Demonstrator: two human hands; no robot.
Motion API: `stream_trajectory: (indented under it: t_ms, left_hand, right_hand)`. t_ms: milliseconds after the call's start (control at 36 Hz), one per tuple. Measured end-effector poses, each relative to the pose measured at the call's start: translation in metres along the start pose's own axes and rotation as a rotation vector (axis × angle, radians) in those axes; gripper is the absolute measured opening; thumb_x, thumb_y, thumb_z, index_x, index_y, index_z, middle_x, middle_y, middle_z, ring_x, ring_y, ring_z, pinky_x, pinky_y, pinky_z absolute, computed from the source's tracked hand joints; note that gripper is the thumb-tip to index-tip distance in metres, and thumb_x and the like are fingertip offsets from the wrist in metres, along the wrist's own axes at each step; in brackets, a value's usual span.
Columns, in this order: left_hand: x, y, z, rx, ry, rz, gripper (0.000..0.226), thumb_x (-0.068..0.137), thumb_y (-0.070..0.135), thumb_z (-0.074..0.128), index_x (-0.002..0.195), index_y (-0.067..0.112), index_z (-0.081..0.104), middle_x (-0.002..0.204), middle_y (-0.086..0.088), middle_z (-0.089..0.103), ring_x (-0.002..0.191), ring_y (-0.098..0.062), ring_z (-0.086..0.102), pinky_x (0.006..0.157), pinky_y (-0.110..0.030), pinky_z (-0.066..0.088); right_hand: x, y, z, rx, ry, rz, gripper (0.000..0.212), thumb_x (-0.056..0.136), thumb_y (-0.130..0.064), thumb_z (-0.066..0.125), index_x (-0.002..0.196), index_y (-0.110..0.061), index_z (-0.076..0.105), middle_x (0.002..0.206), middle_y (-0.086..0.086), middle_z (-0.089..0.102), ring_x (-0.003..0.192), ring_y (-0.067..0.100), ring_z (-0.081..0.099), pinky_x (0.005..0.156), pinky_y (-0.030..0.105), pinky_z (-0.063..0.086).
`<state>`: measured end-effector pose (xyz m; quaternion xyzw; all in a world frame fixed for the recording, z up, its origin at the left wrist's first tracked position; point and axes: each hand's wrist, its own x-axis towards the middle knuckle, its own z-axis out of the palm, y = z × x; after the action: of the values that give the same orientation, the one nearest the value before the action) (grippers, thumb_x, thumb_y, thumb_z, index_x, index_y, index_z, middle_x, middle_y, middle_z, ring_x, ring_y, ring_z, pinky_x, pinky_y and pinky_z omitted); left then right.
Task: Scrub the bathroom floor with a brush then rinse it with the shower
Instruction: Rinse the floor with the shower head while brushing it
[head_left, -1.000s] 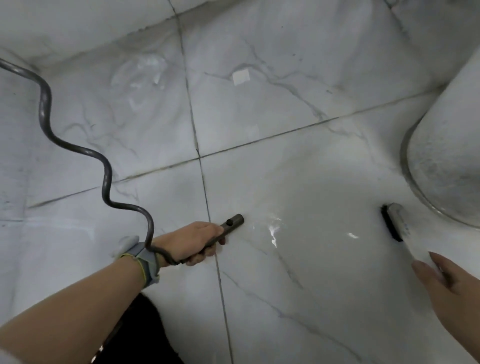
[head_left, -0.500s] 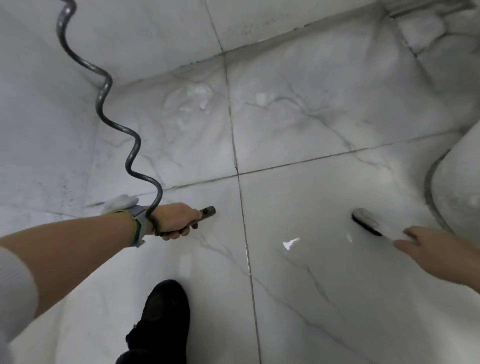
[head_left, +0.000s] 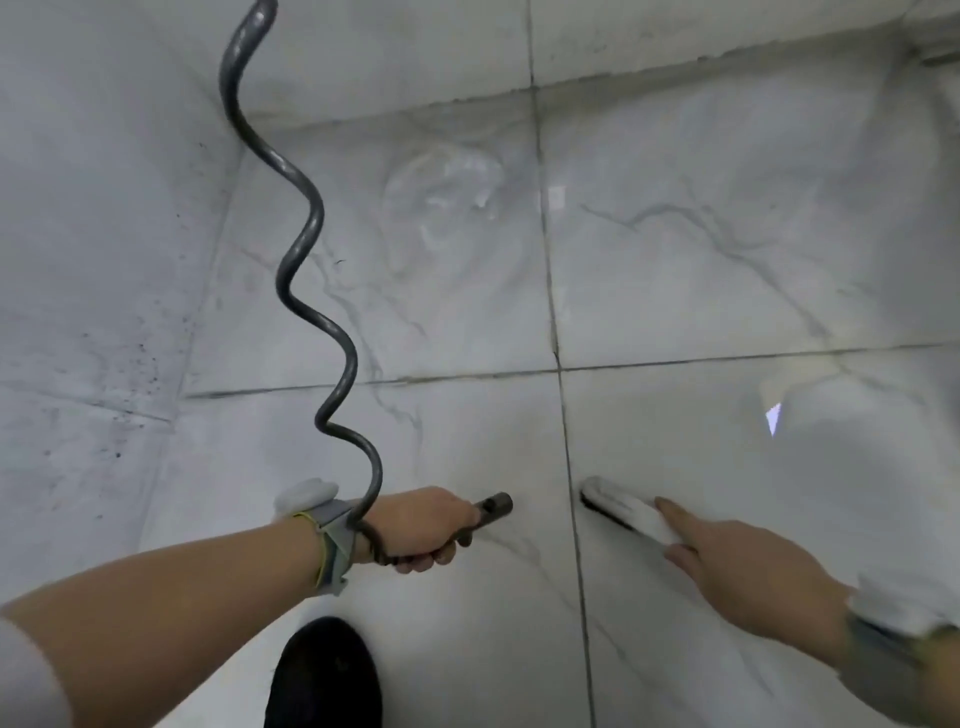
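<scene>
Far left: tiled wall (head_left: 78, 260), grey-white marble pattern, dark specks scattered low on it near the floor line.

Shower hose (head_left: 306, 244), dark grey metal, drops from the top edge in loose waves and runs down to my left wrist, crossing just in front of the grey wrist strap (head_left: 332, 540) there. A white pad sits on top of that strap.

My left hand (head_left: 415, 525) is closed tight round the shower handle (head_left: 491, 509); fingers wrap under it, and the dark stub of the nozzle end sticks out past my knuckles, pointing right and low over the floor. I cannot see any water leaving it.

Below the left forearm: toe of my black shoe (head_left: 322, 675) on the tile.

Floor (head_left: 701, 291): large glossy marble tiles, dark grout lines crossing just above and right of the nozzle. A cloudy soapy-looking patch on the far tile near the back wall. A bright glint on the tile to the right.

Right of the vertical grout line: scrub brush (head_left: 618, 506), white back, dark bristles down on the floor, lying close to the nozzle tip but apart from it.

My right hand (head_left: 753, 577) holds the brush's handle end, index finger laid straight along the white back, other fingers curled at its side. A grey band with white padding sits on that wrist at the right edge.
</scene>
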<state>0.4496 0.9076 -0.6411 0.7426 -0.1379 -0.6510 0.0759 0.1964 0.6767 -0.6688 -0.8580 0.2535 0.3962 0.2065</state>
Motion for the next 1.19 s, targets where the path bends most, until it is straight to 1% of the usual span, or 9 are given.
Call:
stream_trajectory:
  t_ms: [83,194,278,583,750,889,1056,1139,1194]
  left_hand:
    - [0.006,-0.013,-0.015,-0.009,-0.017,0.029,0.033,0.1,0.039,0.04,0.101,0.011,0.057,0.07,-0.001,0.052,0.042,-0.013,0.036,0.042,-0.025,0.027]
    - [0.014,-0.037,-0.048,0.003,-0.052,0.052,0.032,0.104,0.038,0.038,0.102,0.012,0.057,0.069,-0.001,0.051,0.042,-0.013,0.035,0.041,-0.024,0.026]
    - [0.017,-0.054,-0.077,0.021,-0.073,0.072,0.032,0.105,0.039,0.039,0.1,0.013,0.057,0.069,-0.001,0.051,0.042,-0.014,0.035,0.041,-0.023,0.026]
    - [0.025,-0.111,-0.205,0.033,0.0,0.017,0.036,0.097,0.044,0.042,0.102,0.013,0.06,0.066,-0.001,0.056,0.048,-0.021,0.042,0.047,-0.027,0.032]
    - [0.033,-0.101,-0.229,0.004,-0.042,0.004,0.038,0.098,0.046,0.042,0.104,0.015,0.063,0.068,-0.001,0.056,0.045,-0.017,0.041,0.045,-0.024,0.03]
    - [0.041,-0.104,-0.25,-0.13,0.018,-0.03,0.039,0.101,0.043,0.042,0.106,0.012,0.064,0.063,0.0,0.051,0.042,-0.016,0.037,0.044,-0.022,0.025]
    - [0.037,-0.111,-0.279,-0.211,0.001,-0.126,0.051,0.102,0.055,0.041,0.111,0.011,0.064,0.061,0.0,0.047,0.041,-0.015,0.035,0.044,-0.02,0.025]
    - [0.035,-0.107,-0.283,-0.242,0.029,-0.129,0.052,0.102,0.055,0.04,0.111,0.009,0.064,0.06,0.0,0.047,0.04,-0.016,0.035,0.043,-0.02,0.026]
    - [0.033,-0.1,-0.283,-0.325,0.047,-0.114,0.053,0.103,0.055,0.04,0.112,0.008,0.064,0.059,0.0,0.046,0.039,-0.016,0.034,0.042,-0.019,0.026]
  right_hand:
    - [0.006,-0.014,0.002,0.037,0.047,-0.029,0.059,0.103,-0.058,0.022,0.157,-0.047,0.001,0.137,-0.005,0.058,0.115,0.017,0.06,0.093,0.032,0.049]
    - [0.017,-0.04,-0.01,0.064,0.051,-0.008,0.056,0.104,-0.058,0.021,0.156,-0.05,0.0,0.106,-0.014,0.058,0.086,0.007,0.057,0.073,0.024,0.049]
    - [0.024,-0.057,-0.02,0.061,0.084,0.03,0.057,0.103,-0.058,0.021,0.156,-0.049,0.001,0.096,-0.015,0.057,0.078,0.003,0.056,0.071,0.024,0.051]
    - [0.045,-0.156,-0.057,-0.013,-0.038,0.152,0.057,0.104,-0.052,0.03,0.158,-0.037,0.019,0.134,-0.008,0.059,0.118,0.015,0.058,0.093,0.029,0.047]
    - [0.075,-0.248,-0.044,0.245,0.044,0.107,0.061,0.105,-0.048,0.031,0.158,-0.045,0.001,0.12,-0.005,0.06,0.107,0.018,0.061,0.088,0.035,0.048]
    - [0.096,-0.308,-0.053,0.309,0.196,0.026,0.063,0.105,-0.05,0.023,0.15,-0.054,-0.021,0.11,-0.007,0.051,0.089,0.022,0.057,0.071,0.035,0.041]
    - [0.123,-0.265,-0.083,0.067,0.157,-0.082,0.063,0.106,-0.044,0.025,0.147,-0.06,-0.02,0.106,-0.003,0.05,0.09,0.029,0.061,0.067,0.038,0.041]
    - [0.148,-0.2,-0.117,0.201,0.305,0.112,0.061,0.105,-0.045,0.032,0.151,-0.06,-0.004,0.11,0.002,0.062,0.1,0.033,0.063,0.082,0.042,0.049]
    - [0.17,-0.161,-0.149,0.35,0.439,0.303,0.058,0.105,-0.038,0.039,0.157,-0.049,0.015,0.12,0.015,0.067,0.109,0.04,0.061,0.089,0.043,0.047]
